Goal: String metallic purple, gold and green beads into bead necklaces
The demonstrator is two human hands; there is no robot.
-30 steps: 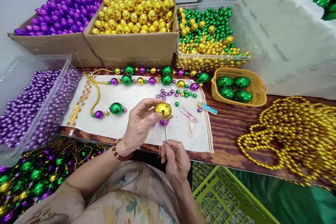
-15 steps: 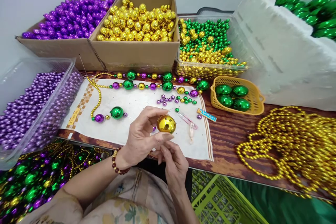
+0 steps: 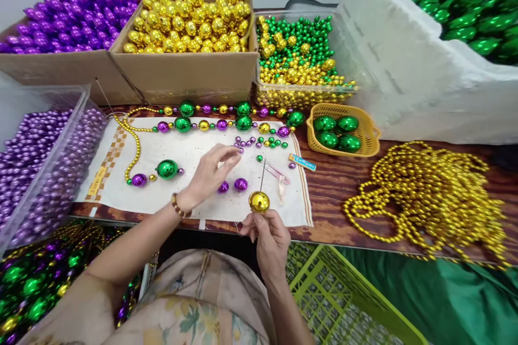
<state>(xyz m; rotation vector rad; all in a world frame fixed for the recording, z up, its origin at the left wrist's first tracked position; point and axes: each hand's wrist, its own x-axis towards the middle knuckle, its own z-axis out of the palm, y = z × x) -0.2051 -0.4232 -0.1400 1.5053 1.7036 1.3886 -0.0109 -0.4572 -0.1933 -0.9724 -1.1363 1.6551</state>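
My right hand (image 3: 269, 234) pinches a long needle (image 3: 263, 173) whose tip points up. A large gold bead (image 3: 259, 201) is threaded on it, just above the fingertips. My left hand (image 3: 212, 172) stretches over the white cloth, fingers extended and apart, fingertips close to several small purple beads (image 3: 247, 143). Small green beads (image 3: 278, 144) lie beside those. Two larger purple beads (image 3: 241, 184) rest on the cloth between my hands. To the left lies a partly strung strand with a big green bead (image 3: 167, 169) and a purple bead (image 3: 138, 180).
Finished-looking strands run along the cloth's (image 3: 194, 199) back edge. Behind stand a box of gold beads (image 3: 182, 78), a box of purple beads and a tub of green and gold beads. A yellow basket (image 3: 370, 143) and a gold bead pile (image 3: 429, 205) are to the right.
My left hand has let go of the gold bead and moved away towards the small purple beads. The gold bead now sits on the upright needle in my right hand. The view has shifted.
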